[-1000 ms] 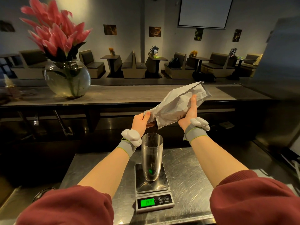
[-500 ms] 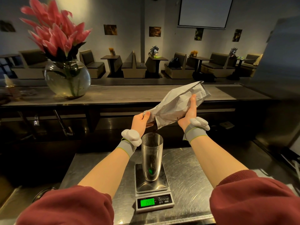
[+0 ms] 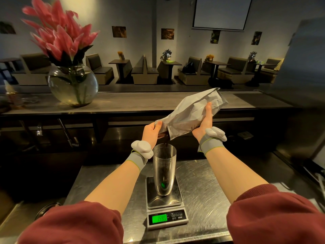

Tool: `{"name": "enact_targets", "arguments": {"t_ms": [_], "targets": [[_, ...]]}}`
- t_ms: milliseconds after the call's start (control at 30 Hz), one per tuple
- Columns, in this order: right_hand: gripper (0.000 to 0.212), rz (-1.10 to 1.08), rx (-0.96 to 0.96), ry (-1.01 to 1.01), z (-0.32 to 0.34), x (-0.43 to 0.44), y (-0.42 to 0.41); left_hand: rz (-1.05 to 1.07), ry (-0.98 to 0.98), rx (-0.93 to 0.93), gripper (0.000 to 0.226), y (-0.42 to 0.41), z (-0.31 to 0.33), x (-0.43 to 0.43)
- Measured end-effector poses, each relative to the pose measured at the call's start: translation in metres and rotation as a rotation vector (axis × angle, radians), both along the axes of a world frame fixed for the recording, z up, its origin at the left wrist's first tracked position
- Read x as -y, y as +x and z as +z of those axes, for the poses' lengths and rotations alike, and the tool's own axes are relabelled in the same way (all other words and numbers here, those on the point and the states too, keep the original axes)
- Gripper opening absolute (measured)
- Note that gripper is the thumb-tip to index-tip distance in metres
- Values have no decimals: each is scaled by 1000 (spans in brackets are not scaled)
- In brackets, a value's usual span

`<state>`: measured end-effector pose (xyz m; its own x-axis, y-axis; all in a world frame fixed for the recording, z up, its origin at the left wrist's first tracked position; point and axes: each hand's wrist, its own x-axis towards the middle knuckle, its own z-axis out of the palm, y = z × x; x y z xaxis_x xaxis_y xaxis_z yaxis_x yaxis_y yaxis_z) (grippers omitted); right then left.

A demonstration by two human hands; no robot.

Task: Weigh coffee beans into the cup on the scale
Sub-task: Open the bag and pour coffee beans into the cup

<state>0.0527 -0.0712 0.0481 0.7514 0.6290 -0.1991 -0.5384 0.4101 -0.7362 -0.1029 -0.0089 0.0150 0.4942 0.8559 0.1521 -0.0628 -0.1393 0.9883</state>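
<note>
A tall steel cup point(image 3: 164, 171) stands upright on a small digital scale point(image 3: 165, 205) with a lit green display. Above the cup a crumpled white coffee bag point(image 3: 191, 115) is tilted, mouth down to the left. My left hand point(image 3: 152, 132) pinches the bag's open mouth. My right hand point(image 3: 204, 122) grips the bag's body from below and behind. A dark stream of coffee beans point(image 3: 165, 142) falls from the mouth into the cup.
The scale sits on a scratched steel worktop point(image 3: 202, 187). Behind it runs a raised bar counter point(image 3: 133, 103) with a round glass vase of pink flowers point(image 3: 73, 83) at the left. A dark sink area lies to the left, a steel appliance point(image 3: 306, 85) to the right.
The bag has tipped slightly further and beans now pour from its mouth into the cup. The scale's reading has changed. Both hands stay where they were on the bag.
</note>
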Motion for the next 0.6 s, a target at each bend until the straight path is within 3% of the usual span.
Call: {"name": "enact_targets", "arguments": {"t_ms": [600], "targets": [[92, -9, -24, 1, 0, -1, 1, -1, 18, -49, 37, -1, 3, 0]]}}
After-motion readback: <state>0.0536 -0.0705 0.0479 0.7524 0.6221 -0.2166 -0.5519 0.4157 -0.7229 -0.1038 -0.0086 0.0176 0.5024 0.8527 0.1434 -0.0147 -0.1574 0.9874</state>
